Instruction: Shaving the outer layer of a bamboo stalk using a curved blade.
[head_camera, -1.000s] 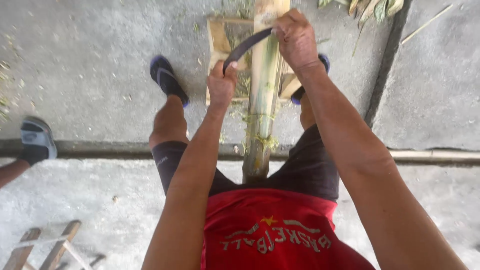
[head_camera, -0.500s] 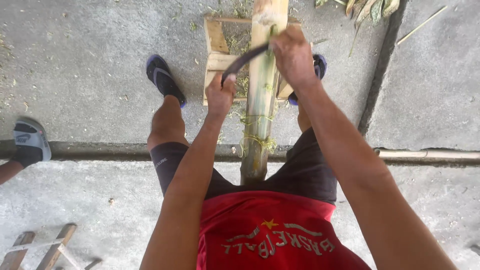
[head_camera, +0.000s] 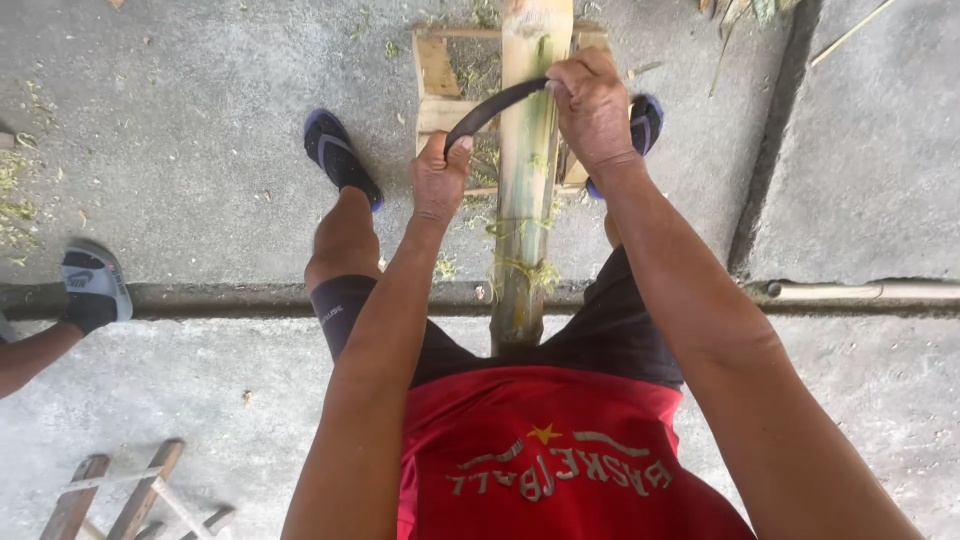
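A thick green bamboo pole (head_camera: 528, 190) runs from between my legs out over a small wooden frame (head_camera: 437, 90) on the concrete. Across the pole lies a dark curved blade (head_camera: 495, 107). My left hand (head_camera: 440, 178) grips its near left end, to the left of the pole. At the blade's right end my right hand (head_camera: 592, 105) is closed, resting on top of the pole. Green shavings curl off the pole just below my hands. My feet in dark blue sandals stand on either side of the frame.
Another person's leg and foot in a grey slipper (head_camera: 92, 285) stand at the left edge. A pipe (head_camera: 860, 291) lies along a concrete step at right. Wooden slats (head_camera: 120, 500) sit at bottom left. Bamboo scraps litter the far left.
Both hands with the curved blade have slid a little nearer along the pole, and the view has shifted slightly.
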